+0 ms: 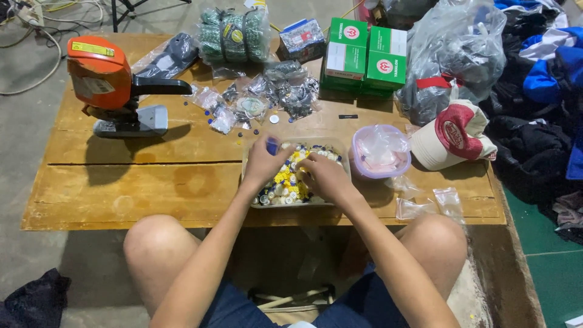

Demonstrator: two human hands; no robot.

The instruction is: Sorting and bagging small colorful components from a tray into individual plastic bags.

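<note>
Buttons (285, 182), yellow, white and blue, fill a clear tray (340, 152) at the table's (152, 182) near edge. Left hand (264, 161) pinches a blue button (271, 144) at the tray's 11 o'clock; right hand (325, 173), fingers curled, digs into the heap at 3 o'clock, its hold hidden.

Bench (139, 182), wooden, carries an orange machine (106, 79) at far left, two green boxes (364, 58) at the rear, and a red-and-cream cap (455, 133) beside a lilac-rimmed tub (379, 152).
</note>
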